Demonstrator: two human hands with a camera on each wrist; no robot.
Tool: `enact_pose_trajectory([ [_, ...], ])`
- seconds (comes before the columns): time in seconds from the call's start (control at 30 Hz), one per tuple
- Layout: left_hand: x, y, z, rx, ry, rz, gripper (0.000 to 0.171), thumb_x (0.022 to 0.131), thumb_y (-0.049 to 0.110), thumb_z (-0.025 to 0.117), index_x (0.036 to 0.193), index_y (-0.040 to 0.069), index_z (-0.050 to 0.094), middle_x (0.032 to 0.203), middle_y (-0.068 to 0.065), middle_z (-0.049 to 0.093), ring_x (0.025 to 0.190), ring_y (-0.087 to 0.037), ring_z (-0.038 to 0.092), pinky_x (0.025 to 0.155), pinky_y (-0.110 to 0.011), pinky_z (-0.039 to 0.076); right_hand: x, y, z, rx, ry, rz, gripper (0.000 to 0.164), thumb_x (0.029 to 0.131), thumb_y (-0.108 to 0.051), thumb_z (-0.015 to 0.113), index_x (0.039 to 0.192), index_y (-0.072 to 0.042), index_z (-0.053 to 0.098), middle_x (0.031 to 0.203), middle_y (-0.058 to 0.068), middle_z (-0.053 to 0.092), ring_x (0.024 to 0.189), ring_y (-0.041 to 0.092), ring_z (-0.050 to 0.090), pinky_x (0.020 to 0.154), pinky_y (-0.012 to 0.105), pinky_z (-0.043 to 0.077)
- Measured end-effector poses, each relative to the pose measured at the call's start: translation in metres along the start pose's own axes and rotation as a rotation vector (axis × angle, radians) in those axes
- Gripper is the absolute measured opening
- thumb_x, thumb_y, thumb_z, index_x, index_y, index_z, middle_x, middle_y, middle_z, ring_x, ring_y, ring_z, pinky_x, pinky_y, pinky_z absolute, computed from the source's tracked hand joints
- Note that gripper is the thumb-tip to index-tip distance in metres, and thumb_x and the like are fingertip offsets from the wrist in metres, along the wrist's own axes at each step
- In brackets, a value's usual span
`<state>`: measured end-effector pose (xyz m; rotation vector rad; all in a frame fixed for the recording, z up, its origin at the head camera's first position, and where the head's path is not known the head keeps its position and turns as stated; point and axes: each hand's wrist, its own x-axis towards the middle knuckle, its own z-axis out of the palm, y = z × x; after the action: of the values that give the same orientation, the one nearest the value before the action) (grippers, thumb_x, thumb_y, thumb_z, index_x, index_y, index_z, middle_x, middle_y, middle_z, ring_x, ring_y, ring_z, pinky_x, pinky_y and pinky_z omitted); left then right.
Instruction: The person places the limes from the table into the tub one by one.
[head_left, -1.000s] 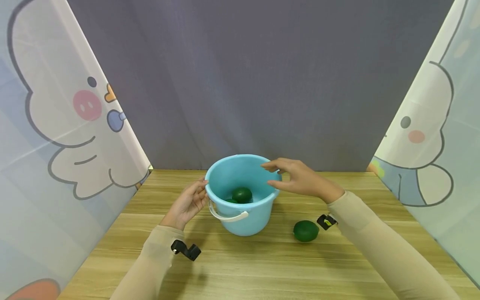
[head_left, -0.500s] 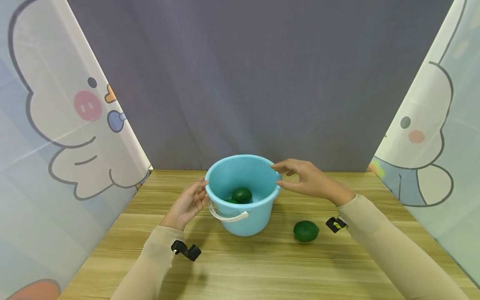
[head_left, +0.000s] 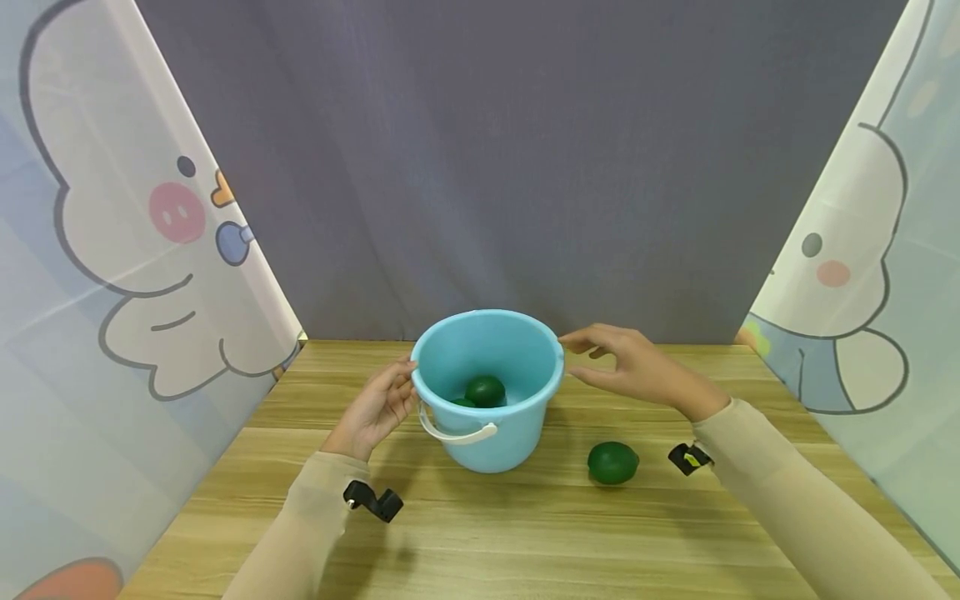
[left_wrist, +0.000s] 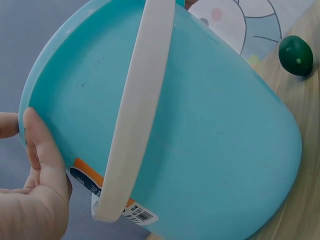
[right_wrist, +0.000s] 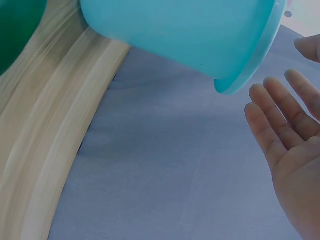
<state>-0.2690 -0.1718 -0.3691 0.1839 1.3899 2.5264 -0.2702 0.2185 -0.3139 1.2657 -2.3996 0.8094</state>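
A light blue bucket [head_left: 498, 437] stands upright on the wooden table. My left hand [head_left: 375, 408] pinches its left rim; in the left wrist view the thumb and fingers lie on opposite sides of that rim. The white handle [left_wrist: 135, 110] hangs down on the near side. Inside the bucket lies a dark green, lime-like fruit [head_left: 485, 390], with part of a second green one [head_left: 463, 402] showing behind the front rim. Just off the right rim is my right hand [head_left: 630, 362], fingers loosely spread and holding nothing. Another green fruit [head_left: 612, 462] lies on the table, right of the bucket.
A grey curtain [head_left: 517, 167] hangs at the table's back edge. Cartoon-printed cloths [head_left: 112, 333] flank both sides. The wooden table top [head_left: 495, 542] extends in front of the bucket. Each sleeve carries a black wrist mount [head_left: 372, 500].
My right hand has drawn back to the right, from over the bucket's rim to just outside it. The left hand, bucket and fruit stay where they were.
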Motion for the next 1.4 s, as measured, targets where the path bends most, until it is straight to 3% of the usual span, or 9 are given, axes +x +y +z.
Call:
enact_pose_trajectory([
  [0.4,0.0,0.0,-0.001,0.0,0.002,0.001,0.052,0.103,0.007,0.049,0.151,0.001,0.029,0.114,-0.008,0.054,0.08,-0.008,0.061,0.067,-0.013,0.053,-0.019,0.005,0.003,-0.024,0.008,0.059,0.038,0.091,-0.014,0.076,0.126,-0.006,0.065,0.119,0.004,0.068,0.106,0.02,0.065,0.086,0.039,0.058],
  [0.93,0.001,-0.003,-0.001,-0.014,0.013,-0.002,0.041,0.103,0.007,0.049,0.142,0.003,0.036,0.108,-0.006,0.056,0.078,-0.007,0.062,0.066,-0.013,0.053,-0.046,0.019,0.012,-0.022,0.001,0.141,0.038,0.093,-0.018,0.074,0.128,-0.009,0.064,0.12,0.003,0.069,0.104,0.02,0.066,0.084,0.04,0.059],
  [1.4,0.002,-0.001,0.0,-0.028,-0.002,0.003,0.048,0.103,0.005,0.047,0.147,-0.001,0.031,0.108,-0.006,0.056,0.075,-0.007,0.063,0.065,-0.013,0.053,-0.063,0.025,0.017,0.028,-0.104,0.228,0.035,0.095,-0.026,0.072,0.126,-0.01,0.066,0.121,0.005,0.068,0.104,0.021,0.066,0.084,0.045,0.059],
])
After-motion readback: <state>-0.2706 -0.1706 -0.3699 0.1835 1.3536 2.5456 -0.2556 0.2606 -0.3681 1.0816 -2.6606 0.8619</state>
